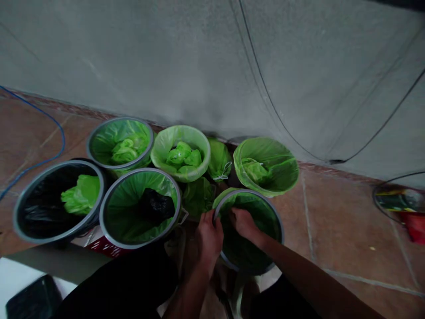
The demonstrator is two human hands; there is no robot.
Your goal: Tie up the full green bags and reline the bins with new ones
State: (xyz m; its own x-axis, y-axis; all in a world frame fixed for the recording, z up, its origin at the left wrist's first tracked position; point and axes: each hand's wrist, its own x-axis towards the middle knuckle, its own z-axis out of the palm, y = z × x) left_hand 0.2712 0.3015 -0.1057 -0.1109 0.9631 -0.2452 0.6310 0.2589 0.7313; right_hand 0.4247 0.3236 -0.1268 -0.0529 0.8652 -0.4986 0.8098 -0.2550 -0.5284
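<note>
Several round bins with green plastic liners stand on the floor by a grey wall. My left hand [208, 237] grips the grey rim of the nearest bin [275, 221] at its left side. My right hand [245, 224] reaches inside that bin, fingers closed on the green liner [262, 212]. Left of it stands a green-lined bin [109, 221] with a black bag [156, 206] in it. A black-lined bin [20, 212] further left holds a crumpled green bag [80, 193].
Three more green-lined bins [265, 166] [181, 150] [121, 141] sit against the wall with tied green bags inside and between them. A blue cable [49, 119] runs over the tiled floor at left. A red object [415, 226] lies at the right edge.
</note>
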